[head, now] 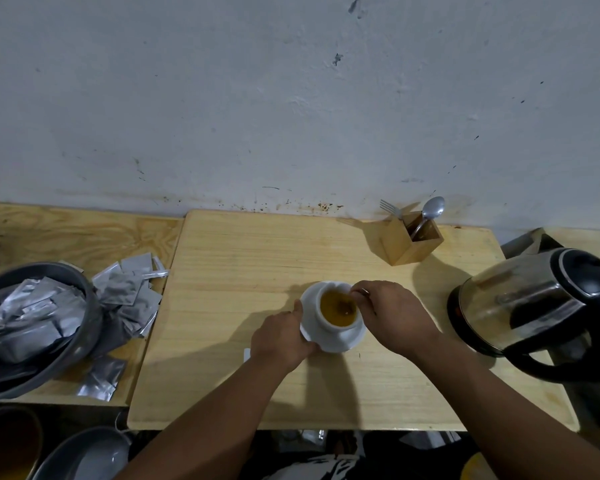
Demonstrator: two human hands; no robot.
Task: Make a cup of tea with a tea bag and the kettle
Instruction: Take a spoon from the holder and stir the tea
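I am resting my left hand (280,337) against the near-left rim of the one white saucer (347,342), fingers curled around its edge, thumb lying along the rim. My right hand (394,315) is hovering at the right side of the one white cup (336,308), fingertips pinched on something thin and metallic that is dipping into the amber tea; I cannot tell whether it is a spoon handle or something else. The cup is sitting on the saucer in the middle of the table (243,258). One glass kettle (534,306) with a black lid and handle is standing at the right edge, well apart from the cup. At the back, one wooden holder (409,242) is keeping two pieces of cutlery upright: one fork (390,206) and one spoon (432,207). To the left, one grey bowl (80,341) is holding silver sachets (39,313), and more are lying scattered beside it, too overlapped to count.
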